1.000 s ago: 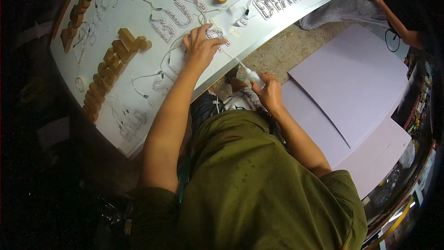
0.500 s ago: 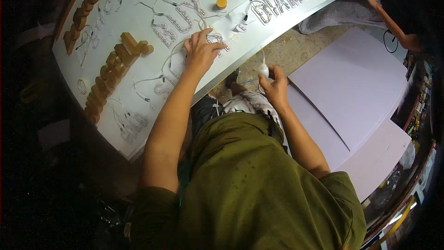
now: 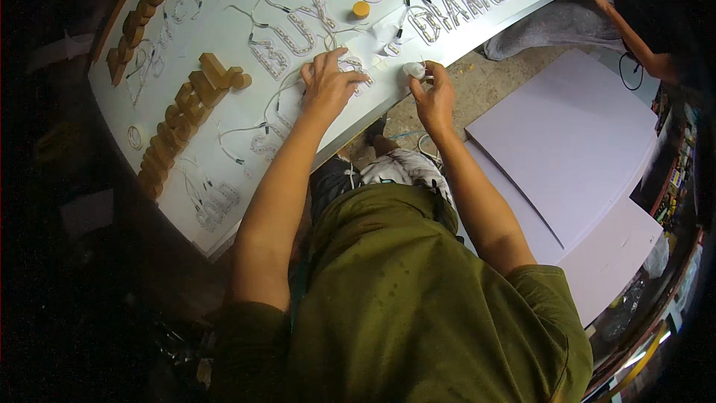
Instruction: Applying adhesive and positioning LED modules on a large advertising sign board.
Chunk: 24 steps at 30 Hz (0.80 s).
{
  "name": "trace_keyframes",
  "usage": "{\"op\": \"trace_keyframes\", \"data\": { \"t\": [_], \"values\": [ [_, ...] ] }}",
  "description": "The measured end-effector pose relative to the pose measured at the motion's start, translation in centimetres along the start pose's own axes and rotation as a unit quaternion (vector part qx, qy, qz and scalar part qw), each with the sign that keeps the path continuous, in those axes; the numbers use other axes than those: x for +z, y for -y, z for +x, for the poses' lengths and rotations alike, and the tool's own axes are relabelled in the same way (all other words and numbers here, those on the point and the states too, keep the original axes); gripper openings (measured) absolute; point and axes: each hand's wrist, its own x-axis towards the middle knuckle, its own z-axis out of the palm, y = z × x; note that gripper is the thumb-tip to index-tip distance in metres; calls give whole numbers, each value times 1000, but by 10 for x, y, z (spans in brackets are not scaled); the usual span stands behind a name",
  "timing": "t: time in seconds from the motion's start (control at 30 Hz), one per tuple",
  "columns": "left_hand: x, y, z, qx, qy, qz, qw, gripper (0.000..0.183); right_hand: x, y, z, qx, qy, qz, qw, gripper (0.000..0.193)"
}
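Your left hand (image 3: 328,86) lies flat, fingers spread, pinning the light strip (image 3: 287,33) to the board (image 3: 224,22). Beside the board's edge, your right hand (image 3: 434,97) has its fingers clamped on a white lump (image 3: 413,69).

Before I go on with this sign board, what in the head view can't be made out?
- Small white lump at the right hand: too small to tell what it is; fingers partly cover it.
- What lies under the left hand: the palm hides the light strips there.
- Far end of the white board: cut off by the top edge.
- Shelf things at far right: blurred, bent by the fisheye rim.
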Motion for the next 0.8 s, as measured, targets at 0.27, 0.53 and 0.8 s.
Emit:
{"op": "trace_keyframes", "data": {
  "t": [0.27,0.53,0.8],
  "values": [
    [1,1,0,1,3,-11,1000,29,2,-3,-22,-30,-45,-49,997,38],
    [-1,1,3,5,8,-12,1000,29,4,25,-73,-196,187,-176,946,49],
    [-1,3,3,16,-4,-32,999,28,18,29,-53,-144,229,-254,929,69]
  ]
}}
